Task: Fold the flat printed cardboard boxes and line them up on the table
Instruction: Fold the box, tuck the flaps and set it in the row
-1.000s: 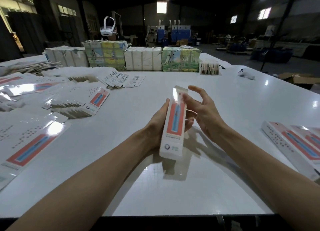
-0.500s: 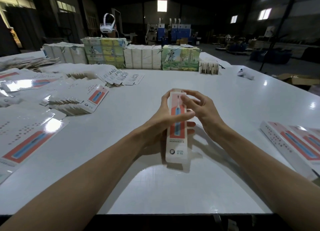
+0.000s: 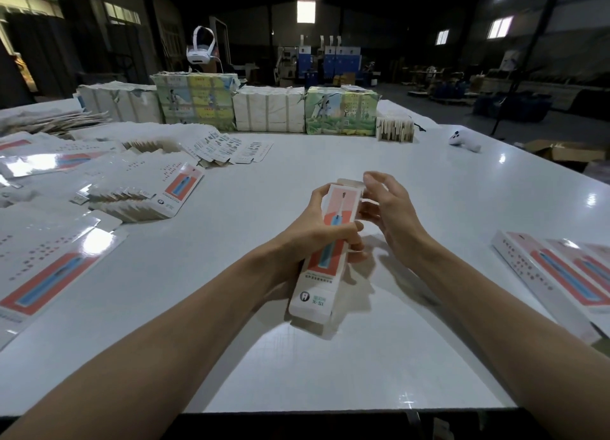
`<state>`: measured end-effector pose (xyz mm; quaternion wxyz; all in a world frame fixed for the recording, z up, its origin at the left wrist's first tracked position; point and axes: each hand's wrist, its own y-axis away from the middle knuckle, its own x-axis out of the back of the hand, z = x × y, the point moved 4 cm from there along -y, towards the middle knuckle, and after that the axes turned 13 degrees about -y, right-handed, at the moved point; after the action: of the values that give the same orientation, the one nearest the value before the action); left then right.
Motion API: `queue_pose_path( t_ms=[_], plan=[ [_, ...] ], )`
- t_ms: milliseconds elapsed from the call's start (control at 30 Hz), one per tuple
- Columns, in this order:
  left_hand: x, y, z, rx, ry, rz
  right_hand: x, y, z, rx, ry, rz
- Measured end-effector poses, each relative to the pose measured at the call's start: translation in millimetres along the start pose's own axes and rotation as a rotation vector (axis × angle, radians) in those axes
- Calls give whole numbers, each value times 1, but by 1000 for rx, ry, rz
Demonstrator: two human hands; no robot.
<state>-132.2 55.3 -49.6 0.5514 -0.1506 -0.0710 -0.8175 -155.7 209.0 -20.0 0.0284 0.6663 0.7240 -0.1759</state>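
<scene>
Head view: the left hand (image 3: 307,238) grips a folded box (image 3: 321,274) around its middle, thumb across the printed front, and holds it lengthwise over the middle of the white table (image 3: 330,373). The right hand (image 3: 392,218) is at the box's far end, its fingers loosely spread and relaxed, with the index fingertip at the end flap. Flat boxes (image 3: 142,195) lie fanned out at the left, and a row of boxes (image 3: 561,274) lies side by side at the right edge.

1. Table (image 3: 330,155) centre: box (image 3: 313,294) gripped in left hand (image 3: 307,238), right hand (image 3: 392,215) at its top flap; bare surface all round them.
2. Left: fanned flat blanks (image 3: 138,195) cover the surface.
3. Far edge: wrapped bundles (image 3: 270,112) wall it off.
4. Right edge: folded boxes (image 3: 561,274); white controller (image 3: 465,142) far right.
</scene>
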Motion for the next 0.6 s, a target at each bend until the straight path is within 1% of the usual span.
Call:
queue_pose_path(
  t_ms=[67,167,233,300,400,467,600],
  plan=[
    [-3,1,7,-7,-37,40,4,-2,1,-12,16,-26],
    [-8,8,14,-21,-11,47,5,-1,-3,51,67,-82],
    [-8,8,12,6,27,55,5,-3,-7,101,135,-110],
    [-8,10,13,18,13,72,4,-4,-9,113,172,-140],
    [-5,12,14,10,6,97,1,-3,-8,6,82,-158],
    [-3,13,16,31,-56,98,1,-3,-6,-83,-7,-133],
    [-4,12,17,14,-154,98,7,-4,-6,-154,-106,-81]
  ],
)
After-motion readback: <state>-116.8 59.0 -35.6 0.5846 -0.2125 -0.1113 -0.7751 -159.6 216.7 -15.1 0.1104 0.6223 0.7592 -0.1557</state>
